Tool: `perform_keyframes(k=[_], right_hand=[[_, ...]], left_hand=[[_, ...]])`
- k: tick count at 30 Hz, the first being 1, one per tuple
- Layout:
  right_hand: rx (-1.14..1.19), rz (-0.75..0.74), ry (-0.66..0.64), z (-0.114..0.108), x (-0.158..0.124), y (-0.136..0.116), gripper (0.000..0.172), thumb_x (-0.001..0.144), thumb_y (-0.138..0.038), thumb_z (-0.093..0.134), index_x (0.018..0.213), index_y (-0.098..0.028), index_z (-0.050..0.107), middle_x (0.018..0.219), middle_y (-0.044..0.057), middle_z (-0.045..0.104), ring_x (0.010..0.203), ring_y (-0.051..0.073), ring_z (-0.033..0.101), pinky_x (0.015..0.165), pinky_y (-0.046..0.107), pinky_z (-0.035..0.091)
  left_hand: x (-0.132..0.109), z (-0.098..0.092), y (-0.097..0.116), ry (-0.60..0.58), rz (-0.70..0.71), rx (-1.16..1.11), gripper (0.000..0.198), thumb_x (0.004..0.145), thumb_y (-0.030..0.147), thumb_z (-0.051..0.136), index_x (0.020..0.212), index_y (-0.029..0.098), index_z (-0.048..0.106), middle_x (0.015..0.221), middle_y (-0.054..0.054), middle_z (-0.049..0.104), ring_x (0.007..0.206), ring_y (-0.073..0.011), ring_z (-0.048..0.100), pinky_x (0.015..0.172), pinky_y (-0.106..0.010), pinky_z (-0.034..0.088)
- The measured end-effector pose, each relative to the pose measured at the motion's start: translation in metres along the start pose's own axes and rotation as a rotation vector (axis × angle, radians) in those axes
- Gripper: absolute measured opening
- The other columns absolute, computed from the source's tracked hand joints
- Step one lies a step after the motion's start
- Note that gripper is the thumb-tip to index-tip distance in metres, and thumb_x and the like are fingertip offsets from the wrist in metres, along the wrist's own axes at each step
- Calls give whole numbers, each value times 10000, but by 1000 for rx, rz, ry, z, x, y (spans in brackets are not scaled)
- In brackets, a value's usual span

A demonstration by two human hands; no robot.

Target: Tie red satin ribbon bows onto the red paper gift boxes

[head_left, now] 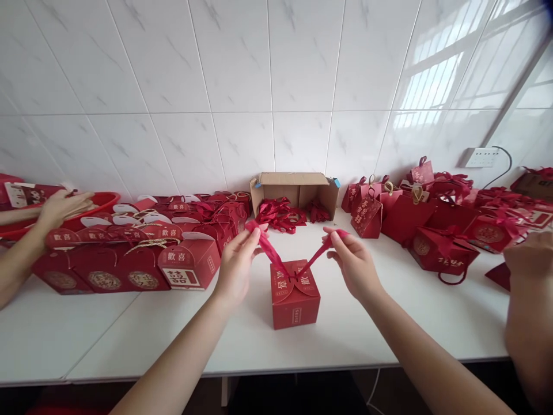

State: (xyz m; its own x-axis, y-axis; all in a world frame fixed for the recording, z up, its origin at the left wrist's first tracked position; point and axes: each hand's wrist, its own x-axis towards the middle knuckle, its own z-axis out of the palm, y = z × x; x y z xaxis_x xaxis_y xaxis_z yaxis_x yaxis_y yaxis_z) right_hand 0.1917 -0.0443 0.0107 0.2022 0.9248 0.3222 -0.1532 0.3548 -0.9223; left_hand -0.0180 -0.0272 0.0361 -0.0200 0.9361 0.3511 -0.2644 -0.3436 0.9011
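A red gift box (295, 305) with pale lettering stands upright on the white table in front of me, its curved top flaps folded together. A dark pink ribbon (273, 254) runs through the top of the box, and its two ends rise apart in a V. My left hand (237, 262) pinches one end, above and left of the box. The other end is pinched between thumb and fingers of my right hand (353, 262), above and to the right. Both lengths of ribbon look fairly taut, and neither hand touches the box itself.
Behind the box, an open cardboard carton (298, 180) holds loose ribbons (280, 214). Rows of red boxes (125, 265) stand on the left, beside a red basin (106, 200) and another person's hand (64, 207). Finished-looking boxes (440, 251) crowd the right, near another person's arm (529, 300).
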Motion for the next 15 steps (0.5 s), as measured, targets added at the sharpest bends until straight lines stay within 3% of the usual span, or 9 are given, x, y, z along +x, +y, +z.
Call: perform_keyframes(k=[2, 8, 15], right_hand=[[-50, -91, -31, 7, 11, -18, 319, 825, -472, 587, 967, -209, 699, 1020, 61, 656, 822, 163, 564, 675, 288, 451], [-102, -242, -284, 25, 22, -68, 318, 843, -434, 590, 1045, -211, 694, 804, 16, 665, 828, 166, 615, 745, 300, 495], [-106, -267, -493, 35, 24, -85, 327, 883, -479, 514, 980, -246, 721, 910, 35, 694, 878, 182, 630, 800, 326, 496]], left_hand=[[6, 13, 15, -60, 48, 16, 202, 817, 349, 623, 897, 185, 709, 924, -51, 668, 944, -170, 580, 823, -279, 451], [12, 39, 48, -210, 177, 61, 177, 843, 306, 584, 900, 198, 713, 915, -39, 680, 918, -173, 605, 821, -288, 458], [13, 50, 61, -247, 210, 26, 241, 842, 320, 591, 1044, 237, 693, 931, -27, 697, 929, -181, 618, 823, -301, 477]])
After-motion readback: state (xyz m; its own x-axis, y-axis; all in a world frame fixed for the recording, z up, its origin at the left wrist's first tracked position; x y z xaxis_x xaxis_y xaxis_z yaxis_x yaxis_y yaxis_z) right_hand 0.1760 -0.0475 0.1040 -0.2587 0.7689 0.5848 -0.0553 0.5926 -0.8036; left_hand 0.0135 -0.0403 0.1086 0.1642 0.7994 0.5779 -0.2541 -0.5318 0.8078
